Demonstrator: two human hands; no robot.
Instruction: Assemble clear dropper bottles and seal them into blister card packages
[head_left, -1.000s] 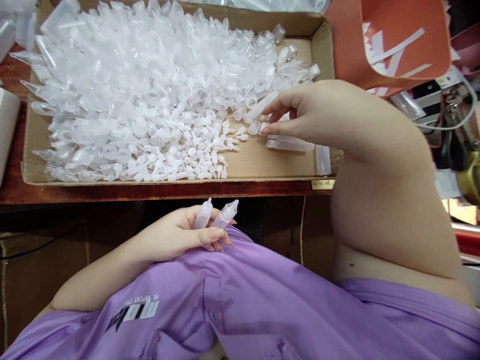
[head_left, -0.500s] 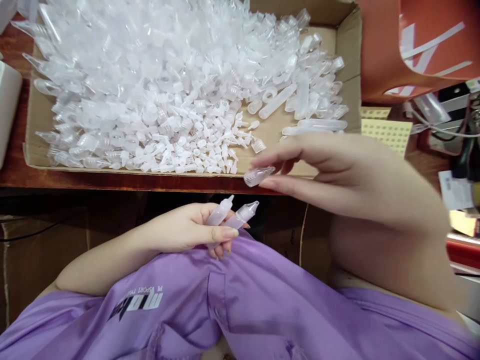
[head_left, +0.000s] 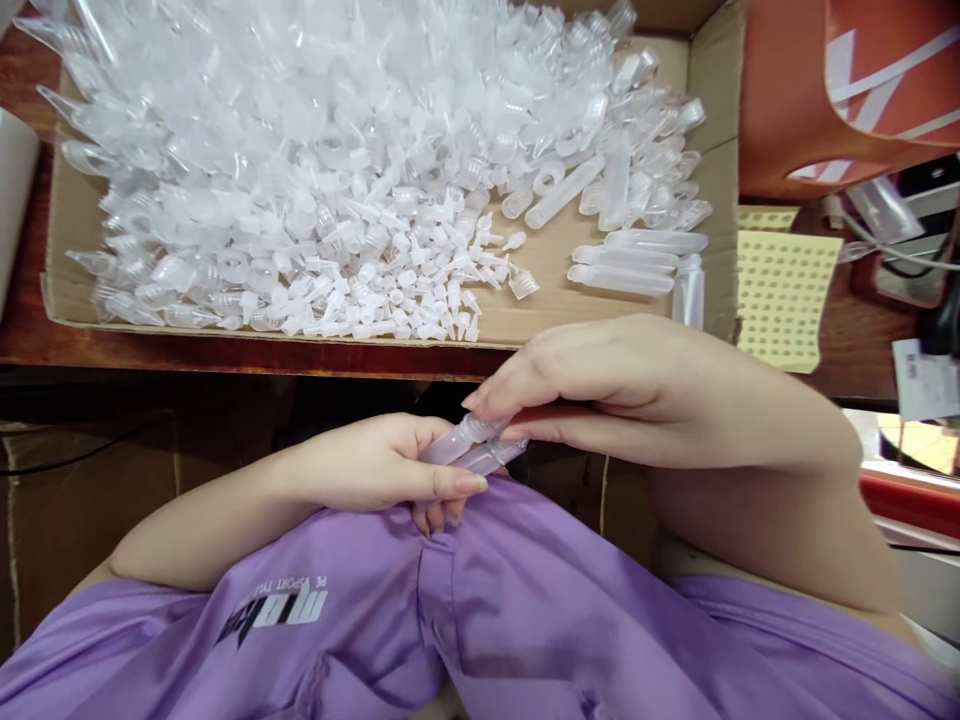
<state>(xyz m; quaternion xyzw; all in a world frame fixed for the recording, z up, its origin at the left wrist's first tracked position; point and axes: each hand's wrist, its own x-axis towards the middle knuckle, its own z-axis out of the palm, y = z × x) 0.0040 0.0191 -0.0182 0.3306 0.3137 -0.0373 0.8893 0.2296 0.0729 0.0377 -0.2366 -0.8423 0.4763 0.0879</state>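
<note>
Capping step: left hand [head_left: 375,465] pinches two small tubes [head_left: 469,450] mid-frame, right hand [head_left: 600,385] pressing what's probably a cap on; next needs a straight push.

Purple short-sleeved shirt [head_left: 487,610] of smooth woven cloth, button placket down the front, dark and white printed lettering [head_left: 274,612] on the chest (seen upside down, not legible), both forearms bare, fingernails longish and unpainted
</note>
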